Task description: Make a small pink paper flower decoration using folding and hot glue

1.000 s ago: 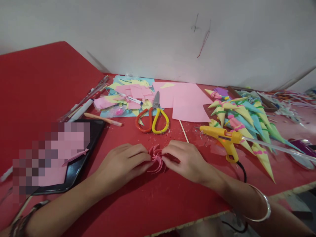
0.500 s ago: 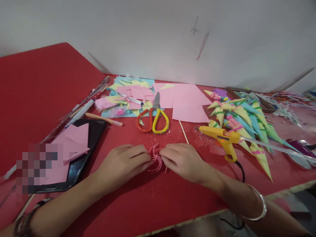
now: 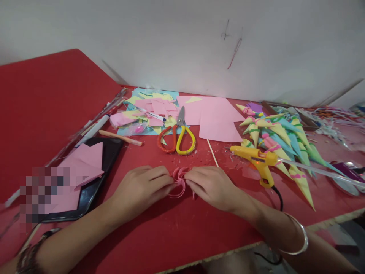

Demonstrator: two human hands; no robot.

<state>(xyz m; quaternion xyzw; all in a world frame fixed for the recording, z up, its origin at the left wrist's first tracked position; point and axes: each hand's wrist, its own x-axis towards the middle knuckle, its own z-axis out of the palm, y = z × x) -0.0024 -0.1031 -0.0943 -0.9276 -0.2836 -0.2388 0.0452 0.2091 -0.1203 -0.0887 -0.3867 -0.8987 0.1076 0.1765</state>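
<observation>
Both my left hand point(image 3: 146, 186) and right hand point(image 3: 211, 186) pinch the paper flower point(image 3: 180, 176), fingertips closed, probably to steady its curls.

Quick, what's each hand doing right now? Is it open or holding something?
Left hand: closed, pinching the left side of the curled pink paper.
Right hand: closed, pinching the right side of the curled pink paper.
</observation>
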